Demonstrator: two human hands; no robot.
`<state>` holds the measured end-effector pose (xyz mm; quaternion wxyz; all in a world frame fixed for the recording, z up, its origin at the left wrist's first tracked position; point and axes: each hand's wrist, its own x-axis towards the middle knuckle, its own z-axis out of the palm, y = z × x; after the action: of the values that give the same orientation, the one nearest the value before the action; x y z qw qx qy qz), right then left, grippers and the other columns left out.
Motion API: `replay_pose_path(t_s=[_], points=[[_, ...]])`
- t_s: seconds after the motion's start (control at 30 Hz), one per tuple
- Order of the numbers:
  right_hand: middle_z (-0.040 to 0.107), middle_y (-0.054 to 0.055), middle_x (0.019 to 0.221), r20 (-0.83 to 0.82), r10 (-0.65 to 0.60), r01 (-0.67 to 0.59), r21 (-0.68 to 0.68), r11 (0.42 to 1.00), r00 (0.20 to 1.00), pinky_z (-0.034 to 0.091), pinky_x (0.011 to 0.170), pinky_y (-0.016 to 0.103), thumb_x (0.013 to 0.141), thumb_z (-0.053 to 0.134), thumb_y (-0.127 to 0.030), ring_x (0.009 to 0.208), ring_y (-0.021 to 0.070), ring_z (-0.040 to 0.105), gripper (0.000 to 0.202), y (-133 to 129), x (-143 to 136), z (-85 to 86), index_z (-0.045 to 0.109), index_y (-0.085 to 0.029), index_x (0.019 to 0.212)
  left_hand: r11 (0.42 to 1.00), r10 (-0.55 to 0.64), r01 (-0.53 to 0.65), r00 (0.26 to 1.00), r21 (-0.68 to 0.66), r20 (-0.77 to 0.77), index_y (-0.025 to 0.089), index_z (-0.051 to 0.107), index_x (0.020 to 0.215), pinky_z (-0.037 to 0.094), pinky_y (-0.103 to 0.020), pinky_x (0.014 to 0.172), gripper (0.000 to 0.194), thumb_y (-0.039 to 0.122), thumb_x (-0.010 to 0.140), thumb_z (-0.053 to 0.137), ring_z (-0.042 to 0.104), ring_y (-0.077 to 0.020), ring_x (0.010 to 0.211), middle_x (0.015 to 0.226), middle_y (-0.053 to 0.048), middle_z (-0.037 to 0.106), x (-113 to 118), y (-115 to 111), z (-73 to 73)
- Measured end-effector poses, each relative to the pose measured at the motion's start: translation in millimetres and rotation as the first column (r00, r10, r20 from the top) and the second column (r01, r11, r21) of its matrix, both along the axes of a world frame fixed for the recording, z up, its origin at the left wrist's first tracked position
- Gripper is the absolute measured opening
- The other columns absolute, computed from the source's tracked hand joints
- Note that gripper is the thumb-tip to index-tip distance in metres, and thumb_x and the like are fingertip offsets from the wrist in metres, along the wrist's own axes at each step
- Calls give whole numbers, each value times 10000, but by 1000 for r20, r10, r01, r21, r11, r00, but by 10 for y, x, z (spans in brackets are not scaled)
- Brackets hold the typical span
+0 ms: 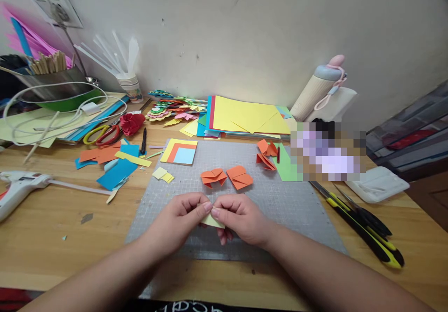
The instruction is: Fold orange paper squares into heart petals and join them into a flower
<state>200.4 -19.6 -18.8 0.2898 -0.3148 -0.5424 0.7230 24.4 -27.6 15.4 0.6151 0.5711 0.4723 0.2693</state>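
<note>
A small pale yellow paper (pixel 214 221) is pinched between both hands above the grey cutting mat (pixel 168 209). My left hand (pixel 185 216) grips its left side with thumb and forefinger. On the paper's right side, my right hand (pixel 243 218) presses with its thumb, other fingers curled beneath. Just beyond the hands lie two folded orange papers, one (pixel 213 177) left of the other (pixel 240 177). More folded orange pieces (pixel 266 155) sit at the mat's back right. Small yellow squares (pixel 163 175) and a stack of coloured squares (pixel 179 152) rest at the left.
Coloured sheets (pixel 248 113) lie against the wall. To the left are paper scraps (pixel 117 174), scissors (pixel 101 134), a white glue gun (pixel 21 188) and a paper cup (pixel 129 88). A black-and-yellow cutter (pixel 364 228), another dark tool and a white tray (pixel 380 183) lie right.
</note>
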Motion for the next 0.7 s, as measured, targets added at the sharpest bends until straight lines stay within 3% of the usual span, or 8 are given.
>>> replay_pose_path(t_s=[0.2, 0.33, 0.53, 0.7], points=[[545, -53, 535, -19, -157, 158, -1, 988, 987, 405, 402, 181, 839, 567, -446, 406, 70, 524, 309, 42, 15, 1, 477, -191, 690, 979, 192, -191, 981, 72, -4, 188, 542, 669, 329, -244, 585, 288, 424, 834, 555, 419, -116, 573, 580, 50, 473, -36, 33, -45], [540, -47, 541, 0, -249, 249, 37, 968, 968, 367, 407, 172, 851, 564, -412, 422, 61, 513, 308, 54, 25, 12, 488, -179, 663, 963, 252, -251, 968, 92, 2, 185, 562, 675, 336, -242, 579, 263, 409, 803, 614, 439, -119, 576, 591, 36, 531, -79, 48, -109], [535, -53, 571, 15, -388, 387, 71, 920, 921, 366, 432, 173, 882, 518, -402, 463, 63, 522, 290, 106, 58, 20, 482, -187, 691, 901, 412, -409, 911, 141, 12, 190, 549, 681, 344, -234, 586, 288, 432, 833, 577, 436, -114, 581, 608, 37, 526, -201, 126, -140], [514, -59, 524, 39, -343, 338, 96, 936, 938, 371, 432, 197, 852, 566, -405, 426, 72, 497, 308, 104, 45, 10, 460, -192, 657, 933, 342, -336, 939, 133, -25, 178, 588, 650, 340, -225, 550, 273, 419, 758, 655, 429, -107, 548, 558, 42, 491, -169, 114, -148]])
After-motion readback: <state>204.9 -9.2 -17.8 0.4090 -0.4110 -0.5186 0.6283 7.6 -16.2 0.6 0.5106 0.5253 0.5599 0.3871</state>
